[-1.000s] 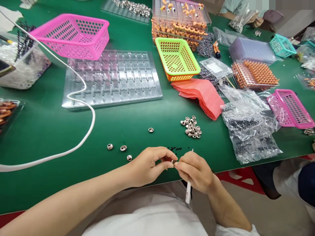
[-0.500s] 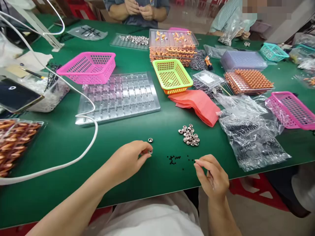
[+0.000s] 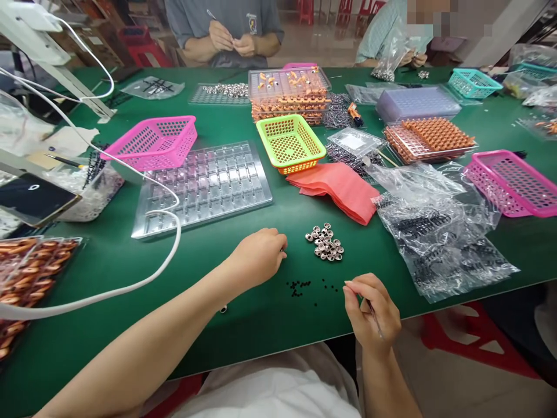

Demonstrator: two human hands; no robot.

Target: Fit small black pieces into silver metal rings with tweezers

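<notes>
Just left of the heaped caps [image 3: 325,244] on the desk [image 3: 270,325], our left hand [image 3: 260,255] now sits with its fingers curled inward. A second ago both hands met over one small cap; half a second ago they were already parted, our left hand near a lone cap. Since then it has gone closer to the heap and now covers about where that lone cap lay. Something small and dark peeps out at its fingertips, possibly a cap, but the knuckles block our view and we cannot tell whether they are closed on it. Our right hand [image 3: 383,318] has hardly moved: thumb and forefinger pinch together, and the slim tool [image 3: 375,321] stays gripped across the palm. The black bits [image 3: 298,287] lie scattered between our hands, nearer to us than the heap. One loose cap [image 3: 223,309] shows partly from behind our left forearm [image 3: 187,319]. For the work, we judge this a pause in close two-handed handling: our hands are apart, and the heap looks no smaller.
</notes>
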